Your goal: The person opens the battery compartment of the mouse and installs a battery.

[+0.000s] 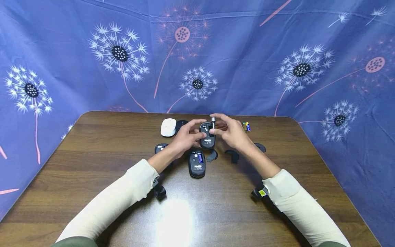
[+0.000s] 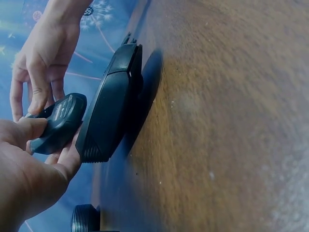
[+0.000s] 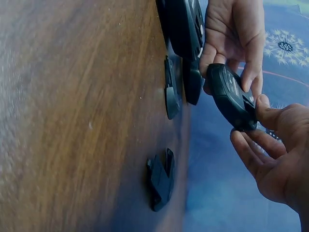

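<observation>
Above the far part of the table, my left hand (image 1: 185, 137) grips a black computer mouse (image 1: 208, 141) with its underside facing up. Between the thumb and fingers of my right hand (image 1: 232, 132) is a battery (image 1: 213, 120), standing at the mouse's open battery slot. In the right wrist view, the right thumb is right at the slot end of the held mouse (image 3: 227, 94). A second black mouse (image 1: 196, 166) lies underside up below the hands, a blue battery (image 1: 200, 157) in its slot. Beside it sits a small black battery cover (image 1: 212, 156).
A white mouse (image 1: 168, 127) and a dark mouse (image 1: 181, 125) stand at the back left. Another black mouse (image 1: 160, 147) is partly hidden by the left forearm. Right of centre lie a curved black cover (image 1: 232, 156), a dark rounded piece (image 1: 260, 147) and small batteries (image 1: 246, 126).
</observation>
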A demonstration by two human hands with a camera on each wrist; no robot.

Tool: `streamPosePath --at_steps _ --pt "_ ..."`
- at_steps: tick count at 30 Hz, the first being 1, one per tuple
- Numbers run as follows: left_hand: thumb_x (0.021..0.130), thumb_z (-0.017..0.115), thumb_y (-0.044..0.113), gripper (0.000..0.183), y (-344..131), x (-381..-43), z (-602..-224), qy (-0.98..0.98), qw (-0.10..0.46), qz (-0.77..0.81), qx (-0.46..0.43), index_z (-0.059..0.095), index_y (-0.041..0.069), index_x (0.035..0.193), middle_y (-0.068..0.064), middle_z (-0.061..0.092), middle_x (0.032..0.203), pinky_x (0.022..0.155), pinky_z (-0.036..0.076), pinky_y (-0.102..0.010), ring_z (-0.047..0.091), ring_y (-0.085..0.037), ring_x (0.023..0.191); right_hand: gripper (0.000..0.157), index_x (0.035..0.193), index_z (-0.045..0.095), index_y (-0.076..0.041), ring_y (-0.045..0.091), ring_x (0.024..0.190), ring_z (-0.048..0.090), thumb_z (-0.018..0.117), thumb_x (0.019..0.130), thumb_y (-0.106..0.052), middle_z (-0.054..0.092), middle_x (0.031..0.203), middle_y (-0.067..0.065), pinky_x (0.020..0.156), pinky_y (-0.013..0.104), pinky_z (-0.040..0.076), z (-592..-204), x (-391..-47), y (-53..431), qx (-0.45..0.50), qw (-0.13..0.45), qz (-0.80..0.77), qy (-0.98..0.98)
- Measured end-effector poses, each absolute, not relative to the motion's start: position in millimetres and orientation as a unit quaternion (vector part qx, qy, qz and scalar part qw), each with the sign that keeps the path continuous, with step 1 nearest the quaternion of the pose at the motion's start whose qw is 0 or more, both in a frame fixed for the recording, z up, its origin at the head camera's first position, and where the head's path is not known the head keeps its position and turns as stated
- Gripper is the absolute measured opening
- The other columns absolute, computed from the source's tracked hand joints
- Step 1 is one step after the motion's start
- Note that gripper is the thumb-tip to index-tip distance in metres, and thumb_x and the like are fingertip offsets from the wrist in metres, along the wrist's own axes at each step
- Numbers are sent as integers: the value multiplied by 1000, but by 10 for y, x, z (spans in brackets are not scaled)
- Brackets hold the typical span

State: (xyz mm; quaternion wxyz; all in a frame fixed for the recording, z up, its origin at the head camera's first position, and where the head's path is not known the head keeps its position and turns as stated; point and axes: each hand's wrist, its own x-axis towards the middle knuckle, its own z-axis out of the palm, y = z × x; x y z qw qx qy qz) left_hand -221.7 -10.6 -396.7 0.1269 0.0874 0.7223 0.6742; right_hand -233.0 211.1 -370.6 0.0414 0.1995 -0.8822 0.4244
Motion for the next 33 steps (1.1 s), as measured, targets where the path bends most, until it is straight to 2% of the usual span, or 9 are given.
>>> streamPosePath --at_steps 8,16,22,26,30,33 --pt "108 73 5 56 -111 -2216 -3965 718 124 679 86 61 21 160 -15 73 116 83 74 -43 74 -16 83 56 152 70 -11 38 118 80 88 99 -11 79 137 19 104 52 70 -3718 -2291 2069 216 33 406 -887" --pt "109 72 3 56 -145 -2205 -3973 711 134 684 88 60 20 161 -17 73 118 74 71 -31 74 -16 83 58 144 77 -8 42 115 83 96 89 -8 82 130 23 98 48 72 -3727 -2304 2073 195 8 451 -871" --pt "108 72 3 57 -155 -2192 -3969 708 136 686 99 60 20 161 -18 74 117 76 73 -35 76 -16 82 61 137 80 -4 40 117 82 100 80 1 82 129 22 98 35 71 -3698 -2334 2065 161 -13 508 -846" --pt "109 72 4 57 -149 -2182 -3943 705 136 688 101 59 20 162 -18 73 118 80 74 -38 77 -17 83 64 141 78 -6 36 121 78 98 81 5 80 136 20 94 26 67 -3689 -2348 2056 128 -49 542 -829" --pt "109 72 5 57 -144 -2180 -3916 710 133 684 104 59 21 162 -18 73 119 83 74 -39 77 -18 85 68 147 74 -10 31 127 72 94 84 7 72 148 17 95 25 65 -3691 -2351 2059 84 -89 589 -799" --pt "109 72 5 57 -144 -2185 -3900 712 131 682 105 59 22 162 -19 73 120 83 74 -39 77 -19 85 79 157 66 -14 25 128 71 91 86 9 65 155 16 97 24 64 -3689 -2353 2065 64 -113 620 -774"
